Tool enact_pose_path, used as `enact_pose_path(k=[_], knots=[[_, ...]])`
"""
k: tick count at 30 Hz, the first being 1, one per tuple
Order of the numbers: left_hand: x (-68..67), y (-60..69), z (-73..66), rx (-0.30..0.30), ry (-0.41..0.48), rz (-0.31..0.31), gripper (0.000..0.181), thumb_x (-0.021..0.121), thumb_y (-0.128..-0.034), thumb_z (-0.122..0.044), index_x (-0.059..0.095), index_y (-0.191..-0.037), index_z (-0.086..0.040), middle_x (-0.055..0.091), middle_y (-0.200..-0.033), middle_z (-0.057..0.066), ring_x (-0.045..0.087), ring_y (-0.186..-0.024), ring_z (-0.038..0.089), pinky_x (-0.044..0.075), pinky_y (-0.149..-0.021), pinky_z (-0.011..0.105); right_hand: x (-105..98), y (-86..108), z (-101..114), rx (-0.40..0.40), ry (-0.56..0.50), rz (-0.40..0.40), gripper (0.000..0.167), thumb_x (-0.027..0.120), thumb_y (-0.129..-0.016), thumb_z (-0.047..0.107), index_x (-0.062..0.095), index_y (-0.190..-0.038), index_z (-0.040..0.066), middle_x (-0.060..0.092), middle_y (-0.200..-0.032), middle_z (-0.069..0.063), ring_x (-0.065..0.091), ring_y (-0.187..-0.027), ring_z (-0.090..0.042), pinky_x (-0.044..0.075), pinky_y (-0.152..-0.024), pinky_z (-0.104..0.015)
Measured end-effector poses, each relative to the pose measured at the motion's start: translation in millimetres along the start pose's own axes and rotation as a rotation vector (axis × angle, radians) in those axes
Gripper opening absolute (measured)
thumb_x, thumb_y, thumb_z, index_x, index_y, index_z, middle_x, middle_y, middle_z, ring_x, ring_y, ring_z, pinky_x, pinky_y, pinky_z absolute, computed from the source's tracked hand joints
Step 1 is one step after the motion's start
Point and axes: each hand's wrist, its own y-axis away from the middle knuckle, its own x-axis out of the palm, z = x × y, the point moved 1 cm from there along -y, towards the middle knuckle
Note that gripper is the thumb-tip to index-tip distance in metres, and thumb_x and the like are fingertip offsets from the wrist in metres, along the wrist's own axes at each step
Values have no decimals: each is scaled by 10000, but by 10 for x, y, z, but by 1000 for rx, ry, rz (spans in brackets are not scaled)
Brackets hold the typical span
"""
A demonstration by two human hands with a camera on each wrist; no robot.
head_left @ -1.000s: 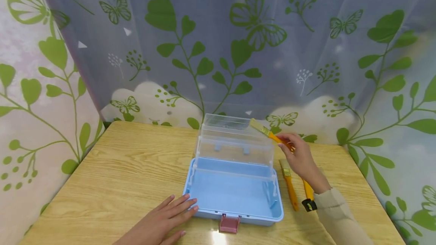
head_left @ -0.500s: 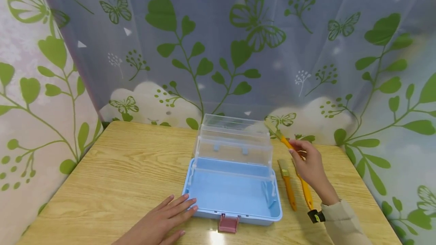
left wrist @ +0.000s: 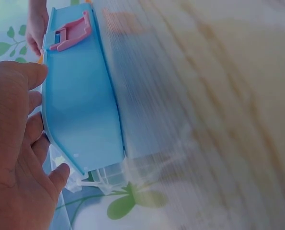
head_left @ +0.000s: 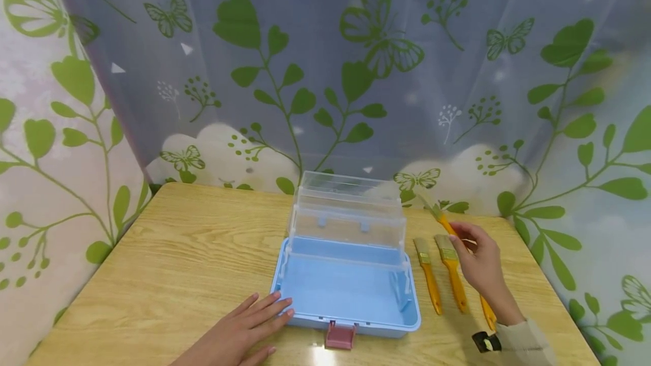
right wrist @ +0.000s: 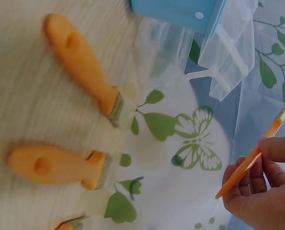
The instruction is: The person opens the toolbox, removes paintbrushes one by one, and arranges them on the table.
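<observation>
A paintbrush [head_left: 444,221] with an orange handle and pale bristles is pinched between the thumb and fingers of my right hand [head_left: 480,261], raised above the table's right side, bristles pointing up and left. Below it lie two similar paintbrushes [head_left: 429,278] side by side, plus another orange handle [head_left: 488,314] partly hidden by the hand. To their left stands a light blue box [head_left: 351,292] with its clear lid and trays [head_left: 351,213] folded up and back. My left hand [head_left: 244,329] rests with extended fingers at the box's front left corner. A pink latch [head_left: 341,335] hangs on the box's front.
The wood-grain table [head_left: 203,242] reaches back to a patterned curtain [head_left: 315,72], with more curtain at both sides. A black band [head_left: 486,342] is near the right sleeve cuff [head_left: 526,343].
My right hand has moved right and nearer with the paintbrush, away from the lid. The paintbrushes on the table show more fully now. My left hand has stayed in place.
</observation>
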Motion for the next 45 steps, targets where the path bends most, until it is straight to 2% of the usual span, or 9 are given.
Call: enact_pose_path(k=[7,14,20,27,38,45], knots=[[20,41,8,8,-11,-24,715,717,-943,-356,435,-1554,-115,499,-1546,71,44,-1577,96,-60,-1254,227,-100,149,-55,54,7,-8,242,607,-989,-26,656,-1218,-86,645,-1117,-217,550,-966,107,453,-831,-13],[25,38,17,13,-29,-57,732,726,-932,-370,435,-1554,-115,510,-1536,70,73,-1578,106,-41,-1259,234,-194,206,-88,108,49,-44,245,620,-969,-54,659,-1208,-89,626,-1078,50,542,-947,142,460,-807,-7],[31,32,21,17,-36,-59,708,656,-987,-383,375,-1587,-131,463,-1577,43,60,-1578,103,-34,-1261,235,-264,231,-145,131,56,-63,239,639,-962,-45,673,-1197,-76,633,-1052,91,553,-918,144,477,-768,-20],[39,33,13,26,-25,-45,712,636,-1002,-381,341,-1602,-135,421,-1605,23,28,-1578,92,-55,-1255,228,-343,364,-261,158,33,-53,246,655,-955,-40,679,-1197,-71,596,-1032,263,566,-903,138,490,-753,-34],[54,20,23,30,-40,-62,688,610,-1015,-400,354,-1597,-137,416,-1609,21,52,-1579,100,-39,-1259,229,-457,430,-377,205,21,-32,256,664,-950,-40,663,-1198,-103,610,-1012,293,591,-883,131,494,-752,-33],[57,10,36,39,-40,-64,702,606,-1017,-407,337,-1603,-131,282,-1675,-7,45,-1580,105,-36,-1260,232,-515,489,-385,246,27,-24,277,665,-967,11,652,-1220,-101,587,-1032,329,592,-889,141,494,-747,-34]])
